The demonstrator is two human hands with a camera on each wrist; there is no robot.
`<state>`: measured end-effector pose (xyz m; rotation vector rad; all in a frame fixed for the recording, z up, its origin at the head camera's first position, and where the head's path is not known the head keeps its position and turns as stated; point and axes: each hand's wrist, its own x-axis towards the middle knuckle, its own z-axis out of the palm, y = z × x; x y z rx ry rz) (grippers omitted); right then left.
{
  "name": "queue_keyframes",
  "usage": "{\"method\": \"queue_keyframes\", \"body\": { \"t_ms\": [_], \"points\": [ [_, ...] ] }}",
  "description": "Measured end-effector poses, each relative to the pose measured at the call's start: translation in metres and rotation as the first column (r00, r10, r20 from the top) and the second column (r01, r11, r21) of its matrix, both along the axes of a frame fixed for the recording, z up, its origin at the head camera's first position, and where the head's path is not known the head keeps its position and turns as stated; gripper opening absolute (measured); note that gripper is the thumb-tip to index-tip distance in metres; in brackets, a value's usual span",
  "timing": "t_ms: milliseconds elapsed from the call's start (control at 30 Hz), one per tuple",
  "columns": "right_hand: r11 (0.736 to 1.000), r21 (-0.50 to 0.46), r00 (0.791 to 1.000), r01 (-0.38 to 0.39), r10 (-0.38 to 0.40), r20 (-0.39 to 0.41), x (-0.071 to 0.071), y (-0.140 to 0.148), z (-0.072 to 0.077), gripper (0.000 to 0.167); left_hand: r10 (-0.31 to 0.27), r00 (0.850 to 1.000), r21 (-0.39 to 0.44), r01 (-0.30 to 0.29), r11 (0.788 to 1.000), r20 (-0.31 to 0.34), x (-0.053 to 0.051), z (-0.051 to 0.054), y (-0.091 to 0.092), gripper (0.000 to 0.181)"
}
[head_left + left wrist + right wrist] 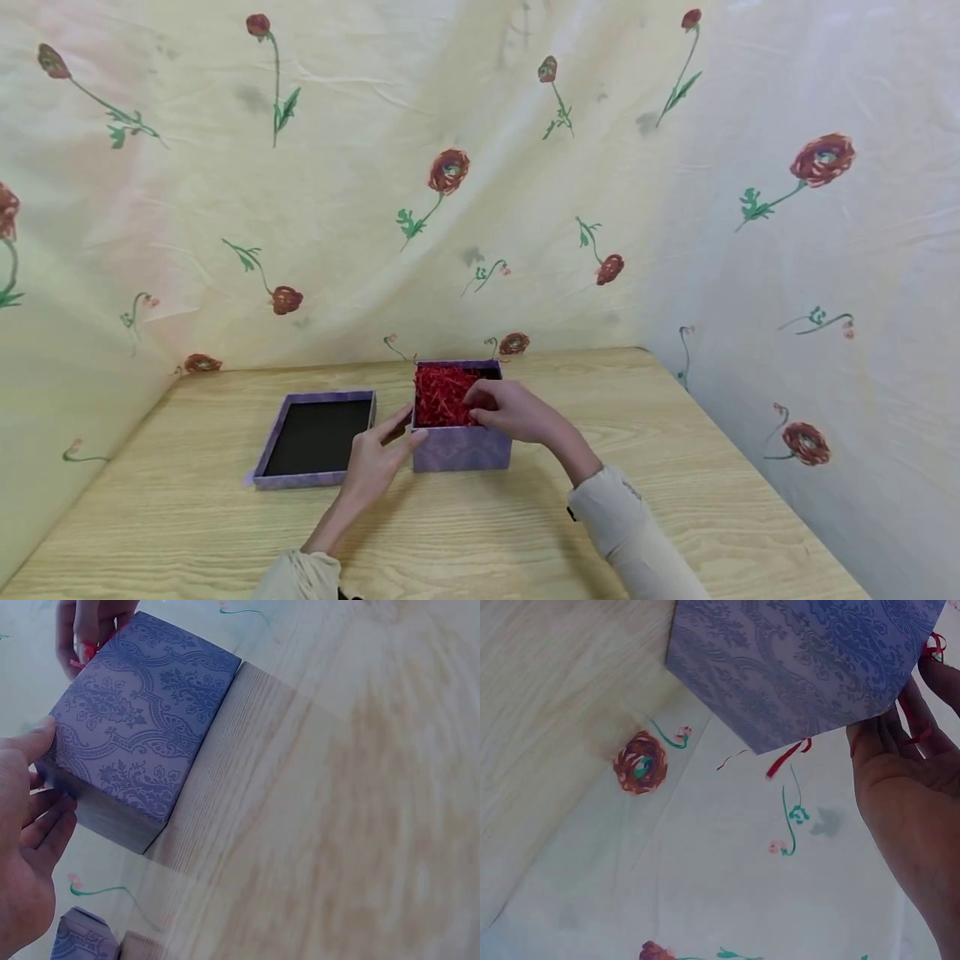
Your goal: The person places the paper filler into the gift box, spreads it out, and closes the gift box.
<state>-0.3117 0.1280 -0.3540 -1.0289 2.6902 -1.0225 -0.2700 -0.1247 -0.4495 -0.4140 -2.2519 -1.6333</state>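
A purple patterned box [461,448] stands on the table, filled with red shredded paper [442,393]; a dark gap shows at its back right corner. My left hand [375,461] holds the box at its front left, thumb on the front face and fingers along the left side, as the left wrist view [26,847] also shows. Over the right rim, my right hand [512,408] dips bent fingers into the box and pinches some of the paper. Red strands run between its fingers [922,727] in the right wrist view.
Left of the box lies a shallow purple lid [315,477], its black inside facing up. The wooden table [480,533] meets a flowered cloth [337,183] at the back and sides. A loose red strand [786,759] sticks out past the box's edge.
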Motion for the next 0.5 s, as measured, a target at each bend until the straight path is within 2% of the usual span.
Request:
{"method": "queue_keyframes", "body": {
  "t_ms": [200, 333, 500],
  "points": [
    [0.997, 0.081, 1.0, -0.017, 0.017, 0.002, -0.012, -0.017, 0.003, 0.019, -0.001, 1.0, 0.014, 0.001, 1.0, 0.016, 0.0, 0.0, 0.001, 0.053],
    [0.991, 0.131, 1.0, -0.004, 0.003, 0.013, -0.018, -0.026, 0.002, 0.02, -0.003, 1.0, 0.018, 0.003, 1.0, 0.015, 0.0, 0.0, 0.0, 0.053],
    [0.964, 0.264, 0.996, 0.033, -0.054, 0.072, -0.025, -0.035, 0.0, 0.006, -0.006, 1.0, 0.019, 0.006, 1.0, 0.012, 0.0, 0.001, 0.0, 0.052]
  ]
}}
